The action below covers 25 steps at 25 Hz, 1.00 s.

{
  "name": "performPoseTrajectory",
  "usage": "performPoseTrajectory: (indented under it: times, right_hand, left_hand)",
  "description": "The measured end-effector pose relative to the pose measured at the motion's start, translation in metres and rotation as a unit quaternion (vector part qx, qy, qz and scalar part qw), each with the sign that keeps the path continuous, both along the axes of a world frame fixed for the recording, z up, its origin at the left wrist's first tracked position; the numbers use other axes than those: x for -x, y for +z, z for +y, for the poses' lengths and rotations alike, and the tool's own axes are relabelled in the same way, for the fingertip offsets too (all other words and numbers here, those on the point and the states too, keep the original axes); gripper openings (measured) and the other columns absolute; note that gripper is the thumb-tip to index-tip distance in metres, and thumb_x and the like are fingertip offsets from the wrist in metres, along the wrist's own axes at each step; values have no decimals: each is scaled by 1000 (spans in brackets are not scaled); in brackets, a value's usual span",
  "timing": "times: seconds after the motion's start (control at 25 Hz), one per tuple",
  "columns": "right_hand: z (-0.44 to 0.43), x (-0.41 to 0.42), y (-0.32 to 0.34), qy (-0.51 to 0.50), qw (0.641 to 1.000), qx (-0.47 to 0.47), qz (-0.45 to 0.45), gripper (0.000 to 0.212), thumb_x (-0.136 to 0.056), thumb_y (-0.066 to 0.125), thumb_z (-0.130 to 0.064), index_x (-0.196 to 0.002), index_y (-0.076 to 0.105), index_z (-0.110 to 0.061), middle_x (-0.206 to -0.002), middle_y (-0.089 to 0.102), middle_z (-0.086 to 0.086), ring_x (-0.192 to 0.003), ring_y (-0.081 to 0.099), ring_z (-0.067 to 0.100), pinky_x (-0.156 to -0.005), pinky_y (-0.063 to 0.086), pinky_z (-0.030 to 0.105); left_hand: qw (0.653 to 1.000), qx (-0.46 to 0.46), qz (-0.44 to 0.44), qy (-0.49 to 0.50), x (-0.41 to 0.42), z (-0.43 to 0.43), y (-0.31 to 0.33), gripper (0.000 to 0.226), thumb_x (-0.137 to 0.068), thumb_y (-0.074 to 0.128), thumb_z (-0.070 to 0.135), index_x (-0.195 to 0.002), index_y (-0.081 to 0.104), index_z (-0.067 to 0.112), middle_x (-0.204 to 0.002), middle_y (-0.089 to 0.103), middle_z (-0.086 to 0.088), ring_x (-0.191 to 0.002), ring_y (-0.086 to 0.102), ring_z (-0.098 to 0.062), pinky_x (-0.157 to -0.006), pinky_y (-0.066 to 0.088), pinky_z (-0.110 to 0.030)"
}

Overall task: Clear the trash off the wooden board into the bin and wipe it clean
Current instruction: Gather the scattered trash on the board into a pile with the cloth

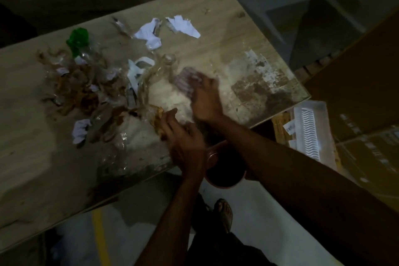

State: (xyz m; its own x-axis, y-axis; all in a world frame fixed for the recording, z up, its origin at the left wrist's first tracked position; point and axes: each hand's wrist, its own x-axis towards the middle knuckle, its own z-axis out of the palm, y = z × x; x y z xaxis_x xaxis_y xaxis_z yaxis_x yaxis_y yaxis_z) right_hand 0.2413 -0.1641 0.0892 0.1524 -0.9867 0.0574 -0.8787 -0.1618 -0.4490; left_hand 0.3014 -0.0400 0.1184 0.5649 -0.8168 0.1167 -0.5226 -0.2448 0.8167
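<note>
Right now both hands work at the near edge of the wooden board [216,28]: the left hand [183,142] clutches crumpled tape, the right hand [205,97] lies flat — better to rake the scattered trash [86,84] steadily toward the bin [224,170] just below.

No text, label, brand or number is showing clearly enough to read; the white paper scraps [181,25] in the upper middle of the frame are appearing blank; the small white tags [290,128] at the right are too blurred to make out.
</note>
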Motion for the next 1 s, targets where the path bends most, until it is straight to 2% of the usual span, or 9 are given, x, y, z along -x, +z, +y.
performPoseTrajectory:
  times: [0.08, 0.16, 0.28, 0.4, 0.52, 0.64, 0.76, 0.88, 1.0]
  right_hand:
    - [9, -15, 3, 1, 994, 26, -103, 59, -81, 47, -10, -137, 63, -17, -142, 59, 7, -125, 50, 28, -105, 31, 25]
    - [0, 8, 15, -158, 971, 71, -163, 51, -87, 49, -12, -136, 61, -13, -140, 59, 10, -125, 50, 30, -107, 37, 33]
    - [-30, 73, 8, -373, 927, 29, 17, 60, -89, 54, -16, -148, 49, -9, -154, 46, 18, -134, 45, 41, -113, 38, 50]
    - [-60, 85, -4, -234, 966, 54, 96, 58, -85, 53, -19, -141, 57, -8, -139, 57, 23, -119, 55, 44, -106, 37, 45]
    - [-76, 69, -19, -10, 996, 91, -7, 55, -81, 48, -12, -133, 66, -13, -133, 65, 13, -112, 60, 34, -96, 35, 27]
    - [-111, 102, -11, -145, 980, 98, -100, 64, -77, 46, -5, -140, 59, -12, -141, 59, 15, -118, 52, 32, -106, 38, 32]
    - [-150, 144, 3, -257, 963, 71, 37, 70, -79, 58, -10, -148, 48, -9, -152, 48, 20, -125, 50, 40, -105, 37, 42]
    - [-178, 122, 0, -56, 994, 64, 62, 67, -80, 55, -12, -146, 52, -8, -147, 54, 18, -123, 53, 39, -104, 39, 42]
    - [-178, 95, -10, 80, 992, 82, -58, 55, -83, 51, -15, -137, 64, -13, -141, 63, 8, -128, 57, 30, -106, 34, 34]
  left_hand:
    - [1000, 3, 30, 2, 6, -12, 10, 37, -88, 53, 1, -122, 58, 17, -126, 60, -6, -112, 57, -22, -81, 36, -18]
    - [999, 4, 42, -35, 9, -22, 13, 34, -90, 50, 0, -116, 59, 20, -114, 65, 1, -101, 59, -17, -78, 38, -19]
    - [991, -20, -18, -129, 15, -42, 0, 34, -89, 49, 3, -116, 59, 21, -113, 64, 3, -97, 61, -21, -81, 49, -36]
    - [973, -87, -134, -166, 44, -71, -17, 34, -84, 54, 8, -117, 58, 19, -113, 60, -4, -100, 55, -28, -80, 47, -43]
    - [970, -131, -172, -110, 70, -103, -24, 25, -86, 57, 10, -110, 56, 18, -108, 56, -7, -97, 54, -30, -74, 44, -42]
    - [950, -89, -275, -121, 81, -130, -37, 16, -89, 51, 15, -102, 57, 21, -101, 55, -5, -89, 50, -29, -72, 39, -41]
    - [938, -69, -324, -101, 87, -167, -42, 13, -88, 51, 11, -95, 60, 18, -94, 55, -7, -83, 49, -29, -68, 36, -41]
    - [920, -84, -374, -81, 79, -208, -46, 5, -89, 58, 16, -93, 59, 19, -91, 56, -7, -83, 51, -30, -67, 36, -41]
    - [915, -76, -391, -68, 67, -228, -48, 4, -88, 60, 20, -90, 57, 18, -90, 56, -9, -84, 50, -33, -67, 35, -43]
